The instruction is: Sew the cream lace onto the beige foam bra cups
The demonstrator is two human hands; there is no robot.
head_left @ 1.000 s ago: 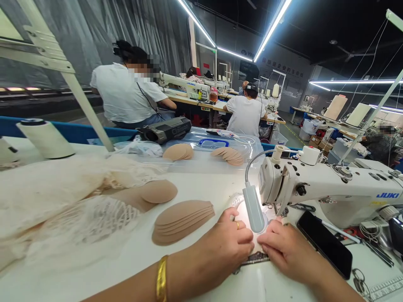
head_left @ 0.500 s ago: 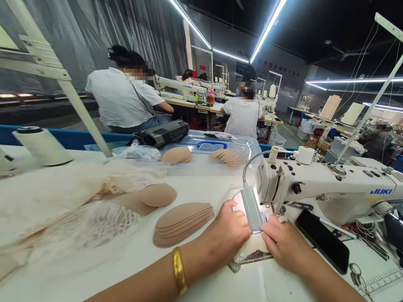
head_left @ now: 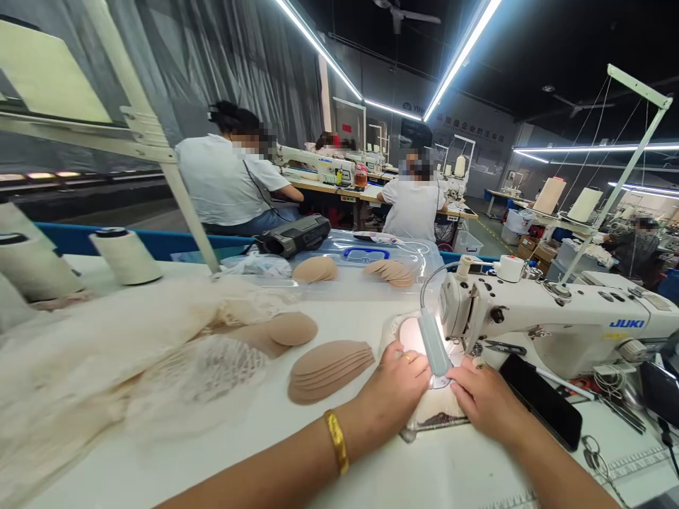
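Observation:
A white sewing machine (head_left: 556, 307) stands at the right, its head over a piece of white lace fabric with a pale pad (head_left: 411, 334). My left hand (head_left: 397, 385) presses on the fabric left of the needle area, fingers bent and close together. My right hand (head_left: 485, 396) pinches the fabric's right side, thumb and fingertips closed on it. Between both hands hangs a grey lamp (head_left: 435, 346) on a bendy neck, which hides the needle and part of the fabric. A fanned stack of beige pads (head_left: 332, 371) lies left of my left hand.
Cream lace fabric (head_left: 122, 353) covers the table's left side. A clear box (head_left: 366, 279) with beige pads on it stands behind. A phone (head_left: 541, 401), scissors (head_left: 599, 459) and ruler lie right. Two seated people work ahead.
The view has turned slightly left, so most things appear further right. Both hands stay at the fabric under the lamp, with little visible change in their hold.

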